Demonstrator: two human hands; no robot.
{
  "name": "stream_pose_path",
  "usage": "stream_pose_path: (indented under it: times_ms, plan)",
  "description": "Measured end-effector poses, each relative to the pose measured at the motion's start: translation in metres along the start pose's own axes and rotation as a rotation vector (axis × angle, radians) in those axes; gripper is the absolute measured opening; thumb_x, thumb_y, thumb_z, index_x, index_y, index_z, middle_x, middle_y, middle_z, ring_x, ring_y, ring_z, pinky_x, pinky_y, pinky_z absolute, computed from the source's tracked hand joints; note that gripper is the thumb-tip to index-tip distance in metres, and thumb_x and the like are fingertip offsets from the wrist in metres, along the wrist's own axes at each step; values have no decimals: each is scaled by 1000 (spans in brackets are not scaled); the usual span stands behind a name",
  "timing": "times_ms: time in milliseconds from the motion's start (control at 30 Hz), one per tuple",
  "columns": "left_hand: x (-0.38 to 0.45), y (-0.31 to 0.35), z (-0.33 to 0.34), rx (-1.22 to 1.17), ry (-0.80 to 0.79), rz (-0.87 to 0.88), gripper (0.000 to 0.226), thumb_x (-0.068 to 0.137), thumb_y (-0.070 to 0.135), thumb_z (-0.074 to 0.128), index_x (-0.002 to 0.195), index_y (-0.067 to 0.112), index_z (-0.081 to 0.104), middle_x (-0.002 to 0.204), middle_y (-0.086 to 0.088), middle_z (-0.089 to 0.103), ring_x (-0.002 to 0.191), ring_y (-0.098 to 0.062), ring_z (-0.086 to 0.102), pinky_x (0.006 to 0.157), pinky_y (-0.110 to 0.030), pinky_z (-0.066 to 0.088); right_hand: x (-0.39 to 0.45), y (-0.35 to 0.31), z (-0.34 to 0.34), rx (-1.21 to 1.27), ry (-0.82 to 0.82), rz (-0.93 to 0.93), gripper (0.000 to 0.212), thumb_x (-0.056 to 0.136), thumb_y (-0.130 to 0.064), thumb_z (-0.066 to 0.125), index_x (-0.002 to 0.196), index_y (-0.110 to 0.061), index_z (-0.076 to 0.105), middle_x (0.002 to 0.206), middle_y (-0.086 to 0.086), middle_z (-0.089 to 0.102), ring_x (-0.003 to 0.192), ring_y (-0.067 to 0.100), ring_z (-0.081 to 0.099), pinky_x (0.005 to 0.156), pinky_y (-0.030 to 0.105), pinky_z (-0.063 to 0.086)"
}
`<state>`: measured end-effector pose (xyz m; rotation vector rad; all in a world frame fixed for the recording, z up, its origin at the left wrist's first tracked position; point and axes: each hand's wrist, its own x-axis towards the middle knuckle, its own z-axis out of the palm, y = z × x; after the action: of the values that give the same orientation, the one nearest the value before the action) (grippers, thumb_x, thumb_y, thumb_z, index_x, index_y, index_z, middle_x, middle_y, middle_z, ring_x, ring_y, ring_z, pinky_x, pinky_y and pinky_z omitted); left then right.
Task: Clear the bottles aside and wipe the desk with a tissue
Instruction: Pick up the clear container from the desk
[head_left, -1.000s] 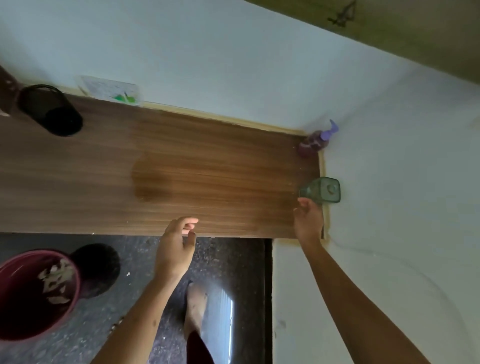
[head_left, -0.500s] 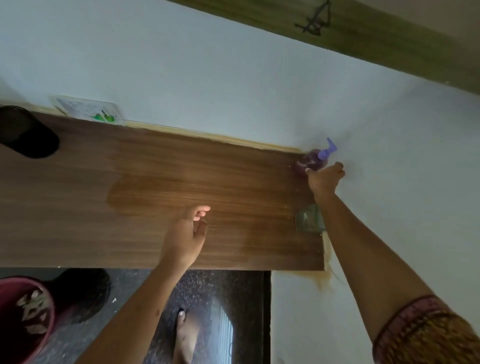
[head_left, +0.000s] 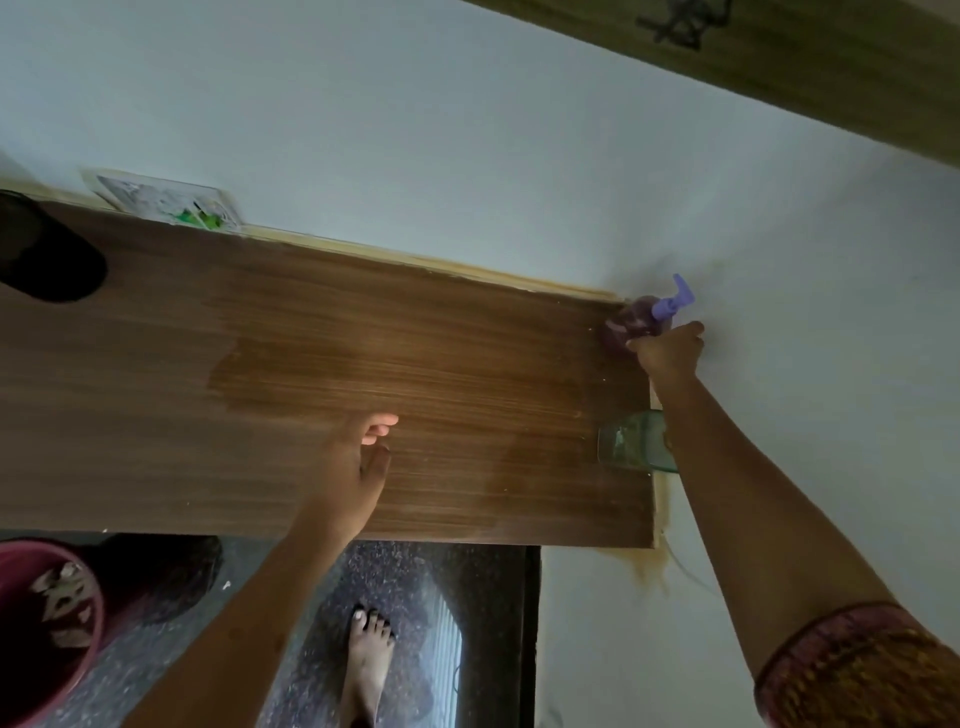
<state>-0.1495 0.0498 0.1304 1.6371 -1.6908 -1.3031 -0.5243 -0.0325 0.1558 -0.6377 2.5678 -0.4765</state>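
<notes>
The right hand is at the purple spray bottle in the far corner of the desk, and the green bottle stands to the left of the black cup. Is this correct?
Not fully. The right hand is at the purple spray bottle in the desk's far corner, but the head view shows the green bottle at the desk's right edge, far to the right of the black cup.

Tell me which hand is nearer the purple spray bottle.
Right. The right hand is at the purple spray bottle in the far corner of the desk, touching it. The left hand hovers over the desk's middle, well away from it.
</notes>
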Motion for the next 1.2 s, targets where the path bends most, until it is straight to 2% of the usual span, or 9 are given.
stream_pose_path:
  times_ms: [133, 267, 433, 600, 733, 900, 1033, 1133, 1200]
  plan:
    - [-4, 6, 9, 0, -19, 6, 32, 91, 2, 55, 118, 18, 60, 109, 2, 61, 103, -10, 57, 78, -15, 40, -32, 17, -28, -398, -243, -138, 89, 77, -42, 75, 144, -8, 28, 144, 19, 37, 131, 36, 40, 106, 44, 39]
    - [-6, 12, 20, 39, -47, 27, 33, 91, 4, 56, 120, 20, 59, 107, 8, 60, 102, -8, 57, 75, -14, 39, -63, 44, -47, -569, -311, -154, 99, 66, -59, 77, 142, -18, 29, 140, 15, 38, 126, 36, 45, 100, 50, 45]
    - [-5, 18, 26, 61, -66, 62, 34, 91, 5, 57, 121, 20, 58, 108, 8, 60, 102, -5, 55, 78, -8, 38, -79, 79, -50, -647, -339, -225, 121, 54, -30, 92, 148, -18, 17, 144, 13, 29, 129, 37, 40, 101, 50, 44]
    - [-12, 13, 19, 57, -61, 61, 33, 91, 5, 57, 121, 18, 59, 109, 7, 61, 101, -4, 54, 77, -4, 37, -86, 99, -46, -492, -150, -374, 81, 60, 1, 82, 130, -7, 42, 125, 15, 47, 103, 38, 58, 75, 40, 50]
    - [-28, 2, 2, 57, -59, 51, 35, 91, 7, 57, 122, 23, 58, 108, 11, 60, 101, -2, 54, 75, -6, 38, -113, 91, -38, -371, -161, -430, 89, 56, -6, 88, 131, -15, 42, 126, 11, 37, 95, 21, 54, 79, 34, 51]
    - [-52, -18, -16, -113, -93, 4, 35, 93, 10, 57, 123, 28, 57, 113, 9, 63, 104, -1, 59, 90, -22, 49, -179, 66, 8, -196, -278, -522, 93, 56, -12, 87, 132, -38, 39, 120, 2, 52, 107, 17, 56, 92, 39, 52]
    - [-82, -37, -43, -314, -2, -81, 28, 97, 21, 53, 118, 39, 54, 117, 9, 62, 101, 6, 58, 80, -4, 42, -266, 32, 63, -112, -409, -570, 83, 66, -9, 83, 135, -33, 43, 116, -7, 54, 103, 11, 56, 91, 31, 51]
    - [-109, -60, -70, -415, 86, -134, 29, 91, 36, 49, 120, 40, 52, 121, 9, 60, 102, 7, 57, 82, -3, 40, -336, 14, 104, -53, -524, -708, 84, 70, -9, 81, 138, -35, 41, 114, -12, 48, 100, 9, 57, 81, 8, 47]
    - [-132, -85, -95, -458, 152, -193, 42, 87, 45, 48, 127, 33, 50, 126, 7, 58, 102, 5, 57, 83, -4, 40, -383, 4, 135, 6, -593, -780, 85, 70, -4, 78, 138, -37, 39, 119, -10, 46, 104, 8, 55, 81, 6, 44]
